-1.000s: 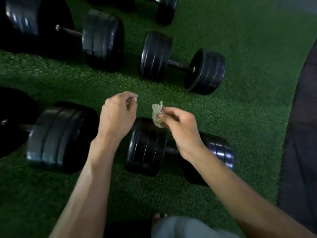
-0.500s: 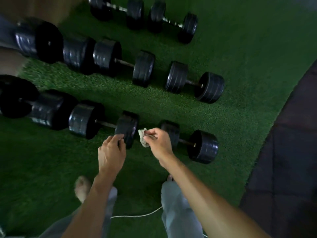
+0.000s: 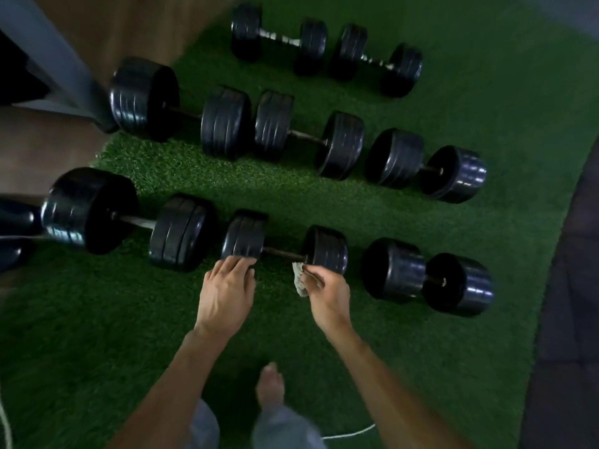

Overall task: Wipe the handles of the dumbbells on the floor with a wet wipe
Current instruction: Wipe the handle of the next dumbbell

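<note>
Right hand [image 3: 327,294] pinches the crumpled wet wipe [image 3: 299,281]; just beyond it the middle dumbbell's handle [image 3: 283,253] runs left to right on the floor. Left hand [image 3: 227,291], fingers spread, rests on that dumbbell's left weight [image 3: 244,234]. The right is nearer the bar.

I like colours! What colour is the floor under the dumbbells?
Green, like grass. The head view, the only one, shows it.

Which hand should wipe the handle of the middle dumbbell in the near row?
Right hand: it pinches the wet wipe just beside the handle. The left hand rests on the plate.
</note>
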`<act>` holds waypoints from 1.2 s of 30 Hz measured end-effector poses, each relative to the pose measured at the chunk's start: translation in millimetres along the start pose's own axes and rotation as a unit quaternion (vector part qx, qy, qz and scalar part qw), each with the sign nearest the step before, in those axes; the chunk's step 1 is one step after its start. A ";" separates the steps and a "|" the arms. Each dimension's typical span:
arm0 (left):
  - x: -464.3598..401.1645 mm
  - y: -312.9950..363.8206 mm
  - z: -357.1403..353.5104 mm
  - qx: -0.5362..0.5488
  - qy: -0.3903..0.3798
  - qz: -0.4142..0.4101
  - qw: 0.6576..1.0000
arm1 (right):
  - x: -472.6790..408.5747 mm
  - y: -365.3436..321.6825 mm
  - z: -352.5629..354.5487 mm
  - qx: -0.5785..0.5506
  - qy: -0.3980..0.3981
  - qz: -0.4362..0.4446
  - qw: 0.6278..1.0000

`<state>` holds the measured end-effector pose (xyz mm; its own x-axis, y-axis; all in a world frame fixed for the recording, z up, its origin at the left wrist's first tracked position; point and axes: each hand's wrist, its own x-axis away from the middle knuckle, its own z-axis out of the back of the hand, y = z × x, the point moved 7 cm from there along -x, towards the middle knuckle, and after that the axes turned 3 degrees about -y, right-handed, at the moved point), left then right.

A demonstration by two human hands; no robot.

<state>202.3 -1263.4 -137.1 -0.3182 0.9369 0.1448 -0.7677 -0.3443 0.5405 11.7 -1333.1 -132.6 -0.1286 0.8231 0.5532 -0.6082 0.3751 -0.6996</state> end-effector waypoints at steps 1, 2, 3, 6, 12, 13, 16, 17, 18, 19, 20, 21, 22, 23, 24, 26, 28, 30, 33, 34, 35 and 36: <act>-4.7 -9.3 -9.9 -0.001 0.005 -0.014 1.000 | -7.6 5.6 -12.6 0.002 0.009 0.010 1.000; -10.2 -17.7 -22.8 -0.001 0.007 -0.027 1.000 | -16.6 10.2 -25.3 0.010 0.015 0.023 1.000; -15.3 -25.6 -37.0 -0.003 0.010 -0.039 0.999 | -26.2 15.7 -37.9 0.021 0.020 0.038 0.999; -34.1 -52.6 -79.9 -0.015 0.032 -0.092 0.995 | -60.4 37.7 -73.8 0.050 0.040 0.088 0.994; -55.9 -86.6 -133.3 -0.038 0.135 -0.154 0.978 | -122.3 80.8 -124.6 0.109 0.092 0.203 0.969; -55.9 -88.3 -136.8 -0.036 0.154 -0.163 0.974 | -129.4 84.0 -128.7 0.118 0.107 0.224 0.961; -57.4 -89.5 -140.2 -0.052 0.212 -0.185 0.958 | -148.9 91.8 -142.7 0.095 0.128 0.265 0.951; -58.0 -90.5 -140.3 -0.056 0.229 -0.188 0.953 | -150.8 92.5 -148.0 0.085 0.128 0.279 0.948; -58.6 -91.7 -140.4 -0.059 0.246 -0.189 0.949 | -152.5 95.9 -153.2 0.074 0.126 0.291 0.945; -59.2 -92.5 -140.7 -0.061 0.260 -0.191 0.944 | -153.8 100.0 -157.9 0.062 0.126 0.302 0.943; -59.6 -92.7 -140.9 -0.063 0.273 -0.193 0.940 | -154.6 105.4 -161.2 0.050 0.130 0.313 0.940; -60.2 -92.7 -141.0 -0.062 0.285 -0.193 0.937 | -155.0 111.2 -163.6 0.038 0.134 0.322 0.936; -60.7 -93.0 -140.9 -0.061 0.295 -0.193 0.934 | -153.9 116.6 -166.4 0.028 0.142 0.329 0.933; -60.1 -93.9 -141.2 -0.059 0.301 -0.191 0.932 | -152.1 121.6 -169.9 0.018 0.150 0.334 0.931; -60.0 -94.2 -141.4 -0.056 0.305 -0.191 0.931 | -150.6 124.9 -172.2 0.006 0.160 0.338 0.927; -58.7 -93.9 -142.7 -0.054 0.307 -0.188 0.931 | -146.0 128.2 -173.6 -0.025 0.185 0.352 0.917; -58.3 -92.9 -142.4 -0.055 0.309 -0.183 0.932 | -139.4 128.5 -174.5 -0.073 0.185 0.369 0.908; -57.8 -91.1 -142.4 -0.052 0.308 -0.175 0.934 | -131.8 135.3 -177.3 -0.104 0.174 0.363 0.909; -57.6 -90.1 -142.0 -0.047 0.309 -0.167 0.935 | -136.0 158.7 -188.1 -0.155 0.141 0.291 0.934; -57.6 -89.9 -142.2 -0.046 0.311 -0.168 0.934 | -140.4 166.7 -191.7 -0.212 0.118 0.254 0.936; -58.2 -89.9 -142.2 -0.046 0.311 -0.168 0.934 | -144.9 173.5 -194.9 -0.271 0.101 0.216 0.933; -59.0 -90.2 -142.4 -0.045 0.311 -0.168 0.934 | -148.2 178.9 -198.0 -0.317 0.095 0.179 0.927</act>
<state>211.1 -1296.3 -312.4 -0.2914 0.7855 -0.5459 -0.9171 -0.0671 0.3929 77.1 -1303.6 -429.2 -0.0569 0.9807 0.1871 0.0370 0.1893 -0.9812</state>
